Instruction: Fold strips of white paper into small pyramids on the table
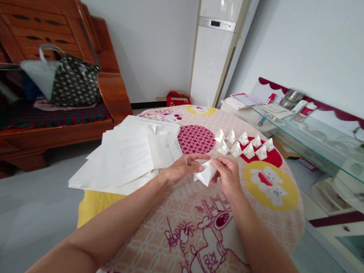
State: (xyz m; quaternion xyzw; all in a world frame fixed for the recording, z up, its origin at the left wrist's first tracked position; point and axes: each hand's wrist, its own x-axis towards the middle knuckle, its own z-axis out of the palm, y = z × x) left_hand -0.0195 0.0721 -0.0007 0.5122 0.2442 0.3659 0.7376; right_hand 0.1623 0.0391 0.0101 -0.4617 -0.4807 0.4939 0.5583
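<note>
Between my two hands, above the middle of the table, is a small folded white paper piece (205, 174). My left hand (183, 167) pinches its left side, thumb in front. My right hand (228, 174) grips its upper right edge with closed fingers. Just beyond, two rows of finished-looking white paper origami shapes (248, 152) stand on the tablecloth, several in all, with pointed corners. To the left of my left hand lies a loose stack of white paper sheets (126, 156), some printed with text.
The round table wears a patterned pink tablecloth (171, 224). A glass-topped cabinet (326, 150) borders it on the right. At the left is a wooden bench (36, 132) carrying a dark patterned bag (76, 81). A tall white air conditioner (211, 60) stands behind.
</note>
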